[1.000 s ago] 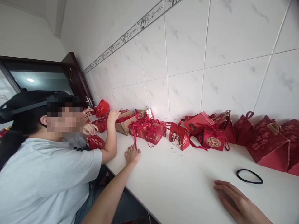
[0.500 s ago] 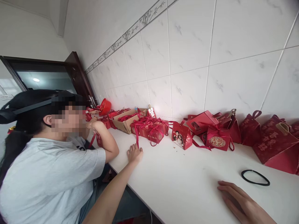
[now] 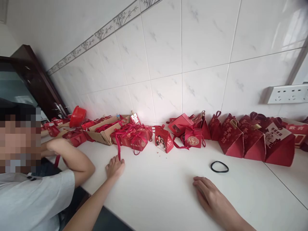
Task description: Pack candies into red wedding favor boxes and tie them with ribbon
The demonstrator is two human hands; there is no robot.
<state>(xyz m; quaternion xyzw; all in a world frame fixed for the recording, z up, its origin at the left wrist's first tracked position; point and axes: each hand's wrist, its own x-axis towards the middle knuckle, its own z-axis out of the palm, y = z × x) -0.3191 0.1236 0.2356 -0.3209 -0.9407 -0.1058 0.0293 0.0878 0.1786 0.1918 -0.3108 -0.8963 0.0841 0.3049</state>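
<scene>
My left hand (image 3: pixel 115 167) rests on the white table (image 3: pixel 154 189) with its fingers apart. Its fingertips are at the loose end of a dark red ribbon (image 3: pixel 118 146) that hangs from a pile of red gift boxes (image 3: pixel 134 138); whether they touch it I cannot tell. My right hand (image 3: pixel 209 193) lies relaxed on the tabletop, fingers loosely bent, holding nothing. Just beyond it is a black hair tie (image 3: pixel 219 167). A small triangular red box (image 3: pixel 163 140) printed with a couple stands between the two hands, farther back.
Several triangular red boxes (image 3: pixel 255 141) with loop handles line the wall at right. A cardboard box (image 3: pixel 103 134) with red ribbons and a red plastic basin (image 3: pixel 77 116) are at left. A co-worker (image 3: pixel 36 199) sits close by on the left. A power socket (image 3: pixel 288 94) is on the wall.
The view has swung to the right, bringing more boxes and the wall socket into sight. Both hands stay on the table in much the same poses.
</scene>
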